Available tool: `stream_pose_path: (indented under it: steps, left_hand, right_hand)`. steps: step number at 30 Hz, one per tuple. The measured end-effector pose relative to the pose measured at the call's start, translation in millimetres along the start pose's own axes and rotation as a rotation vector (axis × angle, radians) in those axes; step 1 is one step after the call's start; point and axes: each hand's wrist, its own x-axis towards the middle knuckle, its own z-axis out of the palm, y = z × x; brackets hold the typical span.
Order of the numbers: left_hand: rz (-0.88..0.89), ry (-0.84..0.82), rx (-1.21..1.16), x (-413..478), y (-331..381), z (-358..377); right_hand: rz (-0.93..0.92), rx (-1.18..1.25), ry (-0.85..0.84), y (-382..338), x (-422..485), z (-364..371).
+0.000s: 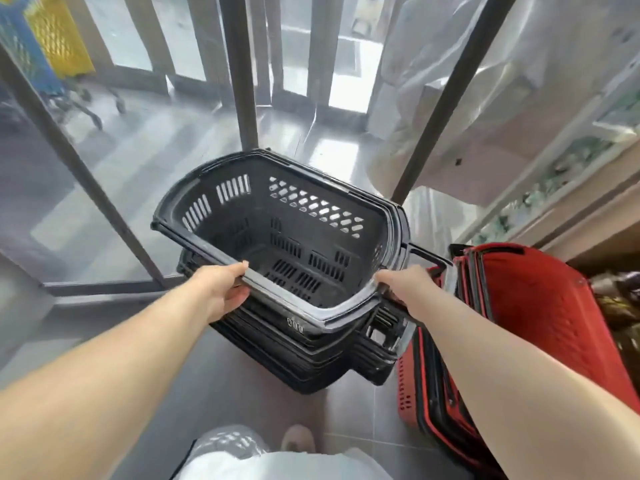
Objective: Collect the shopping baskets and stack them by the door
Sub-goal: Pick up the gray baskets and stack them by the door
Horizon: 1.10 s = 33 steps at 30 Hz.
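Observation:
A black shopping basket [287,233] sits tilted on top of a stack of black baskets [311,355] on the floor in the middle of the view. My left hand [225,289] grips the top basket's near rim at its left side, thumb over the edge. My right hand [403,285] holds the same rim at its right corner, fingers curled under and partly hidden. A stack of red baskets [526,306] leans right beside the black stack.
Glass doors with dark frames [246,81] stand just beyond the baskets. Blue and yellow carts [52,39] are outside at the far left. Plastic-covered shelving [519,98] fills the right side. My foot [298,439] is on the grey tile floor below.

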Motion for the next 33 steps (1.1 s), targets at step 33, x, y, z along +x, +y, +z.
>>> stream_pose_path:
  steps: [33]
  left_hand:
    - [0.391,-1.078,0.962,-88.1,-47.0,76.8]
  right_hand:
    - [0.233,0.557,0.959,147.0,-256.6,61.1]
